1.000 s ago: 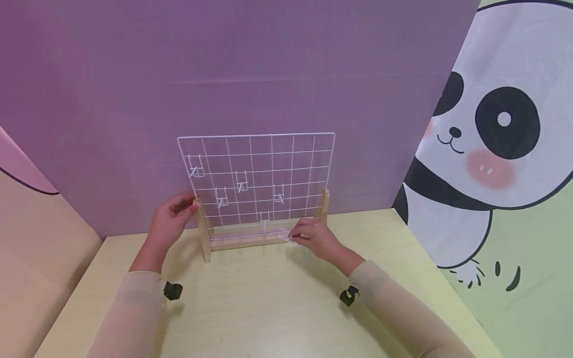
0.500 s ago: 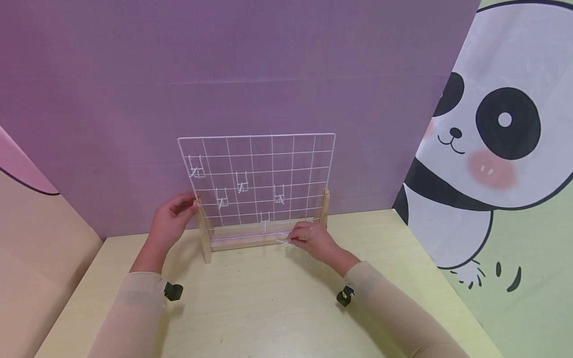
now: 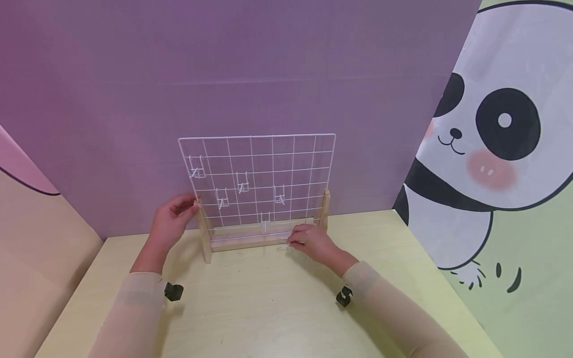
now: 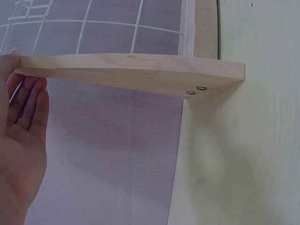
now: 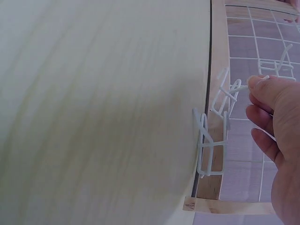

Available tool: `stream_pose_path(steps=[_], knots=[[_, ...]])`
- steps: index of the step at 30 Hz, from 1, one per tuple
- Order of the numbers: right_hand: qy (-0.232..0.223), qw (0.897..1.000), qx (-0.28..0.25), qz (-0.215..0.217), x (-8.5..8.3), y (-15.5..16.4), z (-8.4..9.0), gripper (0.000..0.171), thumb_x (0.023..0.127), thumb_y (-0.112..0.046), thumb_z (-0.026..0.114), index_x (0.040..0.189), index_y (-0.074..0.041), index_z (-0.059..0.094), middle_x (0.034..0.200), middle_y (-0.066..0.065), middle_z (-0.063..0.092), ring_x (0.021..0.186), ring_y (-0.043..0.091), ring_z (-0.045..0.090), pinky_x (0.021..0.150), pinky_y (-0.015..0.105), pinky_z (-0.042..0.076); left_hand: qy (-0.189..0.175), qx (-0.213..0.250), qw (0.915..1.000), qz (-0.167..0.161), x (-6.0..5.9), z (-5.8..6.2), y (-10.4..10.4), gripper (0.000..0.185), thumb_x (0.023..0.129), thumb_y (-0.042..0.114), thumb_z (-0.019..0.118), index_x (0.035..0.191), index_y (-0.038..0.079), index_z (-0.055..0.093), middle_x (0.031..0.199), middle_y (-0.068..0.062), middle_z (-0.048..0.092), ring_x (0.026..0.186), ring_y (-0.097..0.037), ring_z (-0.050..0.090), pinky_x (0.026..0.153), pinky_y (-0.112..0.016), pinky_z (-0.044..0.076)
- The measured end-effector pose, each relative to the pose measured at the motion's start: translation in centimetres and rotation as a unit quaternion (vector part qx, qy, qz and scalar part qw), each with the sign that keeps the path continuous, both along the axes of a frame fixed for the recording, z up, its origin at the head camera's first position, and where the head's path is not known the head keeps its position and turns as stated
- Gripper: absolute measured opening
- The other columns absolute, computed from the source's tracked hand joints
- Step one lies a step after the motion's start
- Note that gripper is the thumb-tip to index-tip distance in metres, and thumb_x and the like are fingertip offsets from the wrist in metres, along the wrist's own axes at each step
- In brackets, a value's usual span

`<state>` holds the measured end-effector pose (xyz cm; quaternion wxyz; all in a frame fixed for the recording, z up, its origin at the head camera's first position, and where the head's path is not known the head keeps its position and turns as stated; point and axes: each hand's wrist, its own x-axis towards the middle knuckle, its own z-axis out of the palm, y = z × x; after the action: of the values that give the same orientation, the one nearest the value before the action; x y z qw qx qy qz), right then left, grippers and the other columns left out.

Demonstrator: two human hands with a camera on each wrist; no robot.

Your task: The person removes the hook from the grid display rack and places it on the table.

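At the desk's (image 3: 250, 298) far edge | right hand (image 3: 313, 243) pinches white wire hook (image 5: 227, 91), just before grid rack's (image 3: 259, 179) base rail | left hand (image 3: 172, 219) relaxed, touching rack's left wooden post (image 4: 131, 70).

White wire hook (image 5: 224, 93) at rack foot.
Small bent-wire piece, tilted, pinched at one end, beside the upright white grid rack's (image 3: 259, 184) wooden base rail on the bench.

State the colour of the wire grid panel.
White; the wire grid panel shows best in the head view.
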<state>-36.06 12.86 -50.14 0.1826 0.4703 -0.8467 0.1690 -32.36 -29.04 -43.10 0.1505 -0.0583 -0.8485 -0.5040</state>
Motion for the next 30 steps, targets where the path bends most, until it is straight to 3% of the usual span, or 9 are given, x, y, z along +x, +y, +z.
stream_pose_path(steps=[18,26,30], knots=[[0.007,1.000,0.002,0.024,-0.59,0.56,-0.87,0.013,0.093,-0.006,0.090,0.103,-0.013,0.085,0.100,-0.003,0.077,0.095,0.017,0.074,0.091,0.034,0.060,-0.003,0.002,1.0000,0.004,-0.11,-0.18,-0.06,0.046,0.113,0.031,0.068,0.149,0.002,0.066,0.144,-0.020,0.067,0.135,-0.034,0.061,0.101,-0.011,0.051],[-0.002,0.999,-0.002,0.038,-0.37,0.69,-0.59,0.011,0.093,-0.005,0.089,0.101,-0.011,0.085,0.100,-0.002,0.078,0.096,0.018,0.074,0.092,0.034,0.061,0.007,-0.004,1.0000,0.002,-0.32,-0.31,-0.15,0.044,0.113,0.027,0.069,0.148,0.002,0.067,0.142,-0.020,0.069,0.124,-0.015,0.062,0.097,-0.008,0.051],[-0.006,0.999,-0.002,0.035,-0.35,0.78,-0.62,0.010,0.094,-0.004,0.089,0.101,-0.011,0.086,0.101,-0.002,0.078,0.097,0.018,0.073,0.093,0.034,0.060,0.005,-0.004,1.0000,0.002,-0.24,-0.17,-0.13,0.044,0.113,0.027,0.069,0.148,0.001,0.067,0.142,-0.019,0.069,0.125,-0.016,0.062,0.098,-0.009,0.051]])
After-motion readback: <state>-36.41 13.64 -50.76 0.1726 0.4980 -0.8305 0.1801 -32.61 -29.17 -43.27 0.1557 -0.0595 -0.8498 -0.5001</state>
